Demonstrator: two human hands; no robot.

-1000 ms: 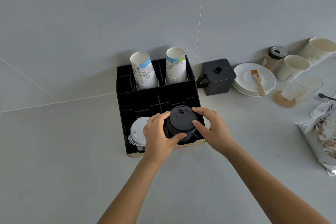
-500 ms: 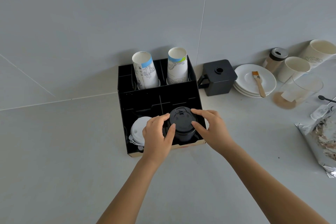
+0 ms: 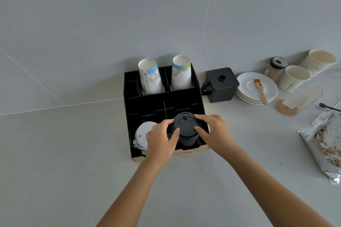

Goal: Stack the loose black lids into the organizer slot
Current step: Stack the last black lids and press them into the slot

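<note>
A stack of black lids [image 3: 186, 129] stands in the front right slot of the black organizer [image 3: 145, 103], its top rising above the slot's rim. My left hand [image 3: 162, 139] grips the stack from the left, thumb on its side. My right hand [image 3: 212, 132] holds it from the right, fingers on the top lid's edge. A stack of white lids [image 3: 141, 135] fills the front left slot, partly hidden by my left hand.
Two paper cup stacks [image 3: 150, 77] stand in the organizer's back slots. To the right lie a black box [image 3: 220, 84], white saucers with a brush [image 3: 257, 88], paper cups [image 3: 295, 76], a shaker jar [image 3: 276, 66], a glass cup [image 3: 300, 97] and a foil bag [image 3: 326, 145].
My left thumb has shifted from under the stack's front up onto its side. The lid stack has sunk slightly lower in the slot. Both hands remain on it.
</note>
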